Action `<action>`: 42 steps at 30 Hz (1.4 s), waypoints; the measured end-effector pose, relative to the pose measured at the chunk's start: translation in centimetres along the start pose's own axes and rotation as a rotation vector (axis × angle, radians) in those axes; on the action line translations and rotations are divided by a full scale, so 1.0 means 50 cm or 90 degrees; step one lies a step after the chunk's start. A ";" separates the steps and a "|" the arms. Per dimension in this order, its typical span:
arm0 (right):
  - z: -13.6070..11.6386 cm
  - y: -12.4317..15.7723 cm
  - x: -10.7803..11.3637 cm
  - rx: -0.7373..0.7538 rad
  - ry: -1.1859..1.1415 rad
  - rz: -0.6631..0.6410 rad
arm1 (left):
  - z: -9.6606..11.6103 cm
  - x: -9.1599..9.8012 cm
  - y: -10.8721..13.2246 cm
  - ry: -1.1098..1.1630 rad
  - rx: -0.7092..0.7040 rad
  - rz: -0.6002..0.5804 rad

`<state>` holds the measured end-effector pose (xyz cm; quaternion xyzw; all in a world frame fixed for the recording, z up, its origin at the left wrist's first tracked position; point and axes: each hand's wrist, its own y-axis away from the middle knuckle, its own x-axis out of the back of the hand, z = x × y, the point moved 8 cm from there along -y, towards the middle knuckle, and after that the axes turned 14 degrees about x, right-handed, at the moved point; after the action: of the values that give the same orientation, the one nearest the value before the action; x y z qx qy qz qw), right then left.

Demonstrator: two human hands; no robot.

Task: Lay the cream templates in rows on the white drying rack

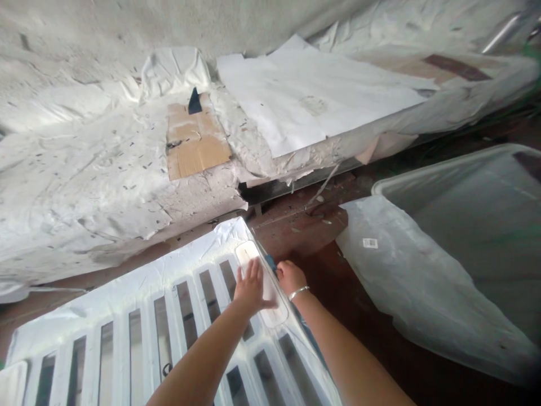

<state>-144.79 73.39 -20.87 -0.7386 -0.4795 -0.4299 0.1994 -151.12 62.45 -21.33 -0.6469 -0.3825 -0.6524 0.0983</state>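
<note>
A white, flat panel with rounded ends (270,299) lies across the right end of a white slatted frame (146,349). My left hand (249,287) rests on this panel, palm down, with fingers and thumb spread. Just past the frame's right edge is my right hand (292,277), wearing a silver bracelet, its fingers curled closed. Beside those fingers shows a small blue piece (270,261) at the frame's edge. What the right fingers grip is hidden.
A long bench under white sheeting (105,180) runs behind the frame, with brown cardboard (196,138), a dark scrap (195,101) and a large white sheet (321,93) on it. On the right stands a large bin (460,186) beside translucent plastic sheeting (406,276).
</note>
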 end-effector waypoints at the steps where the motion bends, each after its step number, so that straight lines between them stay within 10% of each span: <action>1: -0.001 0.002 0.003 0.001 -0.009 0.019 | -0.001 0.001 0.001 0.001 0.004 0.002; 17: 0.026 -0.140 -0.020 0.012 -0.271 -0.084 | -0.009 0.020 0.001 0.000 0.015 0.016; 24: 0.057 -0.106 -0.051 -0.048 -0.281 -0.075 | 0.004 0.039 -0.006 -0.044 0.007 0.000; 32: 0.045 0.045 0.023 -0.034 -0.105 0.041 | 0.015 0.063 0.006 -0.019 0.054 -0.092; 37: -0.072 0.082 0.038 0.215 0.175 0.078 | -0.020 0.052 0.151 0.223 0.111 0.042; 42: -0.157 0.006 -0.034 0.318 0.256 -0.003 | -0.080 -0.107 0.461 0.385 0.139 -0.080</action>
<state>-148.30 66.78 -17.93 -0.5659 -0.5229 -0.4365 0.4644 -139.06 42.15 -17.15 -0.3846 -0.4432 -0.7747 0.2357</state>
